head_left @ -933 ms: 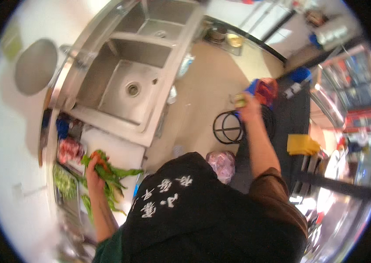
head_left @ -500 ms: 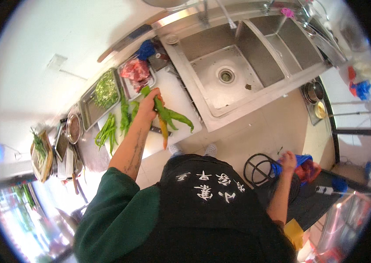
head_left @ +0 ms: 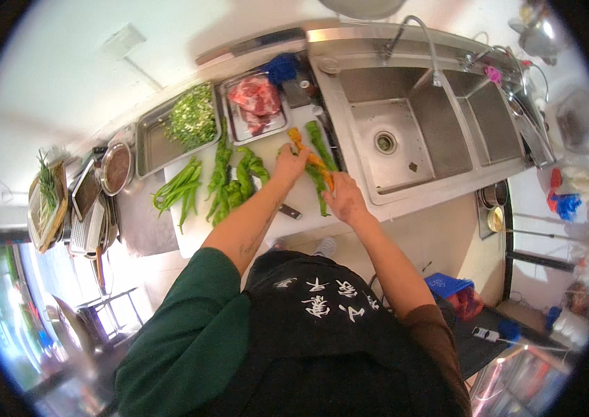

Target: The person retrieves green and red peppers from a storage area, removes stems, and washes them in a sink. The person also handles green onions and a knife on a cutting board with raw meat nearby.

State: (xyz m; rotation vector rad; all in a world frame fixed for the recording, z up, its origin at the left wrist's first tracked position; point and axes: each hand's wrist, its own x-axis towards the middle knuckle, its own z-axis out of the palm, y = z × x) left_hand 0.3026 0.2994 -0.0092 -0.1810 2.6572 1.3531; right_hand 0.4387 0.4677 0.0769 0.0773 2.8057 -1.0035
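Observation:
An orange-yellow chili pepper (head_left: 315, 160) lies slantwise over the right part of the white cutting board (head_left: 190, 233). My left hand (head_left: 290, 167) is closed on its upper part. At its lower tip, my right hand (head_left: 347, 199) has its fingers bent in around the end. Green peppers (head_left: 319, 144) flank the orange one on the right. A knife (head_left: 289, 210) lies by my left wrist, its blade partly hidden under my arm. More long green peppers (head_left: 221, 182) are heaped left of that hand, and a bunch of slimmer green ones (head_left: 180, 189) sits further left.
Behind the board stand a metal tray (head_left: 151, 147) of chopped greens and a tray (head_left: 236, 132) with raw red meat (head_left: 255, 95). A double steel sink (head_left: 371, 170) adjoins on the right. A metal bowl (head_left: 116, 169) and racks with cutting boards occupy the left.
My right hand has come up from the lower right to the board. My left hand has brought the peppers down onto the board's right part. The view has shifted too.

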